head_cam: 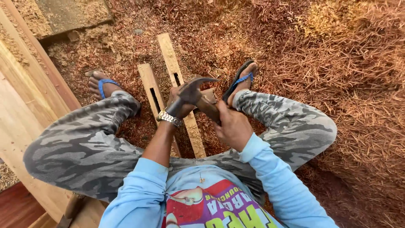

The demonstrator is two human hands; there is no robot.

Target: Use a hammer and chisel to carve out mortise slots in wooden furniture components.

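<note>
Head view, mid-frame: right hand (233,126) grips a wooden-handled steel claw hammer (195,90); left hand (179,105) clasps its head above two slotted planks (168,90) on sawdust.

Seen from a single camera on the person's head, looking steeply down and close over knees, feet and hands to the sawdust-strewn floor (337,84), boards (25,105) edging the left
</note>
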